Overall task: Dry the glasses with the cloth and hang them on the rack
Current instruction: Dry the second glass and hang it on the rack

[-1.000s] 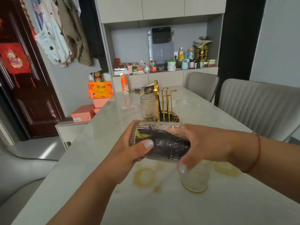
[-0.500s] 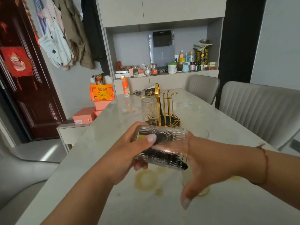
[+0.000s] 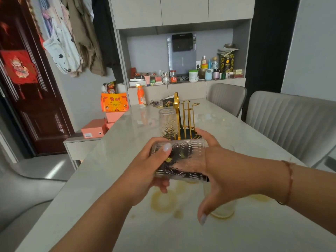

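Head view, left hand (image 3: pixel 145 171) grip on glass (image 3: pixel 179 159), cloth (image 3: pixel 174 163) inside

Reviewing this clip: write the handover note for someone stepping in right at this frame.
Left hand grips the patterned glass, held on its side above the table.
Right hand has its fingers inside the glass with a dark cloth, thumb free below.
Done: one glass hangs upside down on the gold rack.
Left: finish drying this glass and hang it; another glass stands on the table below the right hand, with yellowish rings beside it.
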A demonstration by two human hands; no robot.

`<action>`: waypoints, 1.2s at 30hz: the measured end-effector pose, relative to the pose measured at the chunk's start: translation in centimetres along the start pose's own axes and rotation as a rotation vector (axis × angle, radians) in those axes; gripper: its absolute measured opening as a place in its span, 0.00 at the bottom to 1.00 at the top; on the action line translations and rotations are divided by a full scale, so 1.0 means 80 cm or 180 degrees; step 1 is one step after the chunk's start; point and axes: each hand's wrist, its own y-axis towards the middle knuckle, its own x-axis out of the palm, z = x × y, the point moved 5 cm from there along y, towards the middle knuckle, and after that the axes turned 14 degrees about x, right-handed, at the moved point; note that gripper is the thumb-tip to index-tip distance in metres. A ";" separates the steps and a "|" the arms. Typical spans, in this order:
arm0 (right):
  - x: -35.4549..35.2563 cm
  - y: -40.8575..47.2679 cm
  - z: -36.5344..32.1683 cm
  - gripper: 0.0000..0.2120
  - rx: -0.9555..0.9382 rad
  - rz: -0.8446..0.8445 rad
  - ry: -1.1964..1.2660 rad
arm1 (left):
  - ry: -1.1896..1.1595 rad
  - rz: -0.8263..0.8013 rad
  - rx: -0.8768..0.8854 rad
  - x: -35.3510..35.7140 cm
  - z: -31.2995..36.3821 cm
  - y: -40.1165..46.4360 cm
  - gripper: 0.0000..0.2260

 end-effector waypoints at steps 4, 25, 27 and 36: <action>-0.007 0.006 0.006 0.36 0.0029 -0.0733 0.2477 | 0.0347 0.0098 0.0708 -0.004 0.012 0.000 0.15; 0.000 0.001 0.038 0.21 0.1572 -0.0803 0.4618 | 0.4691 -0.0227 0.1726 0.028 0.044 -0.004 0.37; -0.006 -0.002 0.038 0.23 0.1538 -0.0809 0.4558 | 0.4680 -0.0162 0.1814 0.028 0.043 -0.005 0.35; -0.036 -0.018 0.056 0.21 0.1437 -0.0459 0.4363 | 0.4513 0.0256 0.2000 0.004 0.038 -0.012 0.36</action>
